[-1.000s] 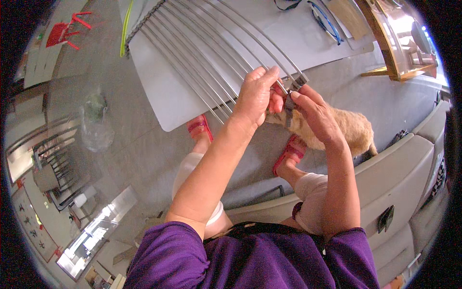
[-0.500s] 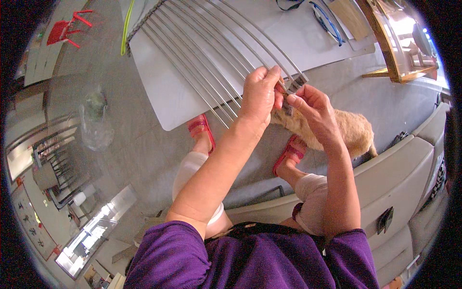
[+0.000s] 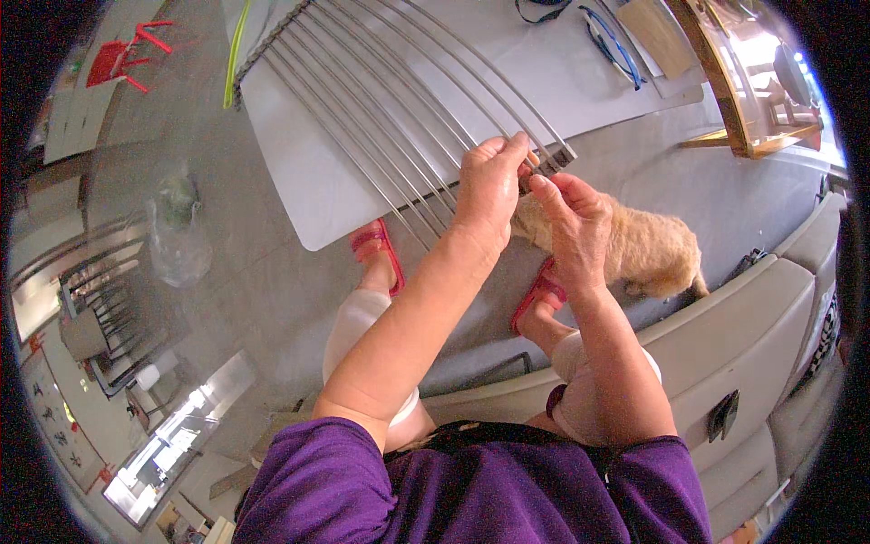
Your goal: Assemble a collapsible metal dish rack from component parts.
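A rack of several parallel metal rods (image 3: 399,100) lies partly across a white table, its near end reaching past the table's edge toward me. A dark, jointed strip (image 3: 258,54) links the rods at the far end, and a similar end piece (image 3: 559,161) shows at the near right corner. My left hand (image 3: 489,186) is closed around the near ends of the rods. Right beside it, my right hand (image 3: 578,218) pinches at the same edge, thumb against the fingers. What exactly lies between the fingertips is hidden.
The white table (image 3: 317,199) carries blue-framed glasses (image 3: 612,45) and a yellow-green strip (image 3: 237,54). A tan furry animal (image 3: 657,245) stands on the floor beyond my right hand. A pale sofa (image 3: 743,317) is at right, a wooden-framed table (image 3: 739,109) far right, a plastic bag (image 3: 178,236) left.
My right hand has shifted slightly left along the rack's edge and turned more upright. The rack's near corner has dipped a little. My left hand keeps its grip.
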Motion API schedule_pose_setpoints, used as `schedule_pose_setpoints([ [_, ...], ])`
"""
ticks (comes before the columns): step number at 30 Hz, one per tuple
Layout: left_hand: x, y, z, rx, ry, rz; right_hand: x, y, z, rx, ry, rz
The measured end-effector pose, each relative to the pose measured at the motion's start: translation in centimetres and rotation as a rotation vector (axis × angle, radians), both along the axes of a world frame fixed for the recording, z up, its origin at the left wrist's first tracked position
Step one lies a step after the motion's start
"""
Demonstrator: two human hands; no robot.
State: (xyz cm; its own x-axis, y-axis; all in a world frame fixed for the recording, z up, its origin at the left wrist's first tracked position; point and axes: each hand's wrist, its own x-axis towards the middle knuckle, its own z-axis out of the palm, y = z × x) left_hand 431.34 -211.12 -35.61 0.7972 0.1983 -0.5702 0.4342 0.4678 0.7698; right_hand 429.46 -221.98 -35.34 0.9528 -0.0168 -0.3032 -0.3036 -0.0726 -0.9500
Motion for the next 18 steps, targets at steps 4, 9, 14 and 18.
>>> schedule_pose_setpoints([
  [4, 0.1, 0.1, 0.0, -0.025, -0.005, -0.019, 0.4, -0.4, -0.1, -0.012, 0.043, 0.029],
  [9, 0.2, 0.8, 0.1, 0.083, -0.075, -0.154, 1.7, -1.3, -1.7, 0.058, -0.03, 0.032],
  [14, 0.1, 2.7, -0.7, 0.542, -0.072, -0.269, 2.6, -2.2, -1.3, 0.104, 0.063, 0.067],
  [18, -1.0, 3.4, -1.7, 1.002, -0.093, -0.393, 2.6, -2.4, -1.4, 0.058, 0.082, 0.091],
])
